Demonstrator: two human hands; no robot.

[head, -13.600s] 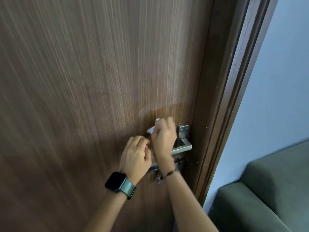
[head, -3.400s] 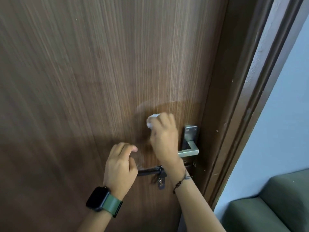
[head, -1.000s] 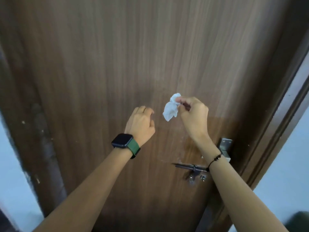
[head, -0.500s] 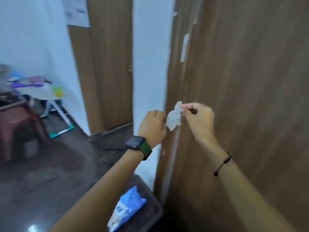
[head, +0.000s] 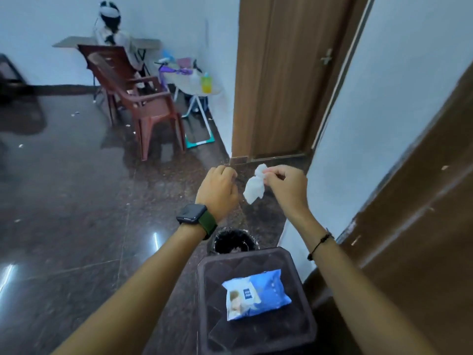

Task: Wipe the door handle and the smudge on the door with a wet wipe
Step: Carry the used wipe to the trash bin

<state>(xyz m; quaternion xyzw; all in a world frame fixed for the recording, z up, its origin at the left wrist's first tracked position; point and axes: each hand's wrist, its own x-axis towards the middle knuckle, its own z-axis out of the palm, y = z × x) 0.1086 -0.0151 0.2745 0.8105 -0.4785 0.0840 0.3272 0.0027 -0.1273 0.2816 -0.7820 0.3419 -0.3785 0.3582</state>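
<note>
My right hand (head: 286,187) pinches a crumpled white wet wipe (head: 253,187) by its top, and the wipe hangs down in the air. Just left of the wipe is my left hand (head: 218,190), with a watch on its wrist; its fingers are curled and hold nothing. The dark brown door (head: 419,239) I was wiping fills the right edge of the view; its handle is out of sight. Both hands are held out over the floor, away from the door.
A dark stool (head: 256,329) below my arms carries a blue wet-wipe pack (head: 256,294). Beyond it on the floor is a small black bin (head: 233,243). Farther off are stacked red plastic chairs (head: 138,98), a small cluttered table (head: 194,83), a seated person (head: 110,29) and another wooden door (head: 289,73).
My view has swung left and down, away from the wiped door to the room, the stool and the bin. My right hand still pinches the wipe; both hands have left the door.
</note>
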